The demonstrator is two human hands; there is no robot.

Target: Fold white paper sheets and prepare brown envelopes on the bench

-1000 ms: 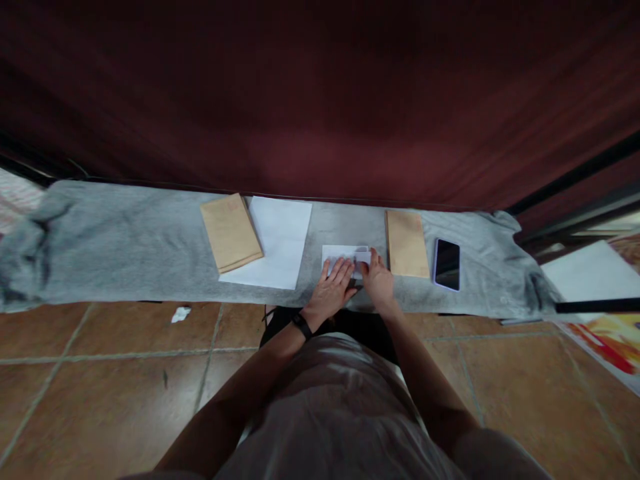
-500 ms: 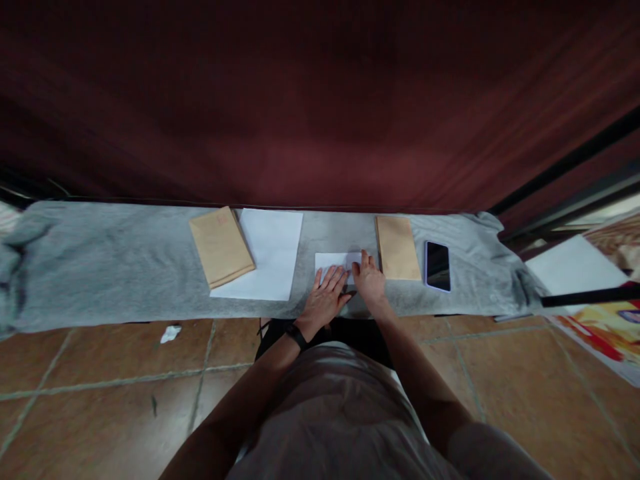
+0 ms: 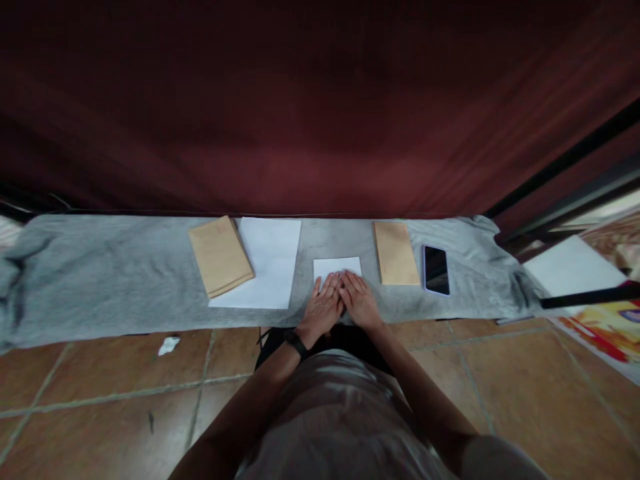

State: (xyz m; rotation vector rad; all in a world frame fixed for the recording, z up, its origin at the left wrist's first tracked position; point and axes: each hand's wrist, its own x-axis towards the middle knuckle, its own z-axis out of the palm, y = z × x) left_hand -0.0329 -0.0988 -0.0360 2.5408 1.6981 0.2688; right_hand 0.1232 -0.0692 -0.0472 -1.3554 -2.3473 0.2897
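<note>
A small white piece of paper (image 3: 337, 265), apparently folded, lies on the grey cloth in front of me. My left hand (image 3: 323, 305) rests flat on its lower left part, fingers stretched out. Beside it, my right hand (image 3: 360, 303) lies flat over the lower right part, fingertips close to the left hand's. Both hands cover the paper's near edge. To the right sits a stack of brown envelopes (image 3: 397, 255). Over to the left, more brown envelopes (image 3: 221, 257) overlap large white sheets (image 3: 273, 263).
Grey cloth (image 3: 125, 273) covers the long narrow surface. A phone (image 3: 436, 270) with a purple edge lies right of the envelopes. Behind stands a dark red panel (image 3: 280, 173). Crumpled white paper (image 3: 169, 345) is on the tiled floor (image 3: 120, 407).
My right hand has moved from the paper's right edge inward and nearer to me, beside my left hand. The left hand stays on the paper. The view has shifted slightly.
</note>
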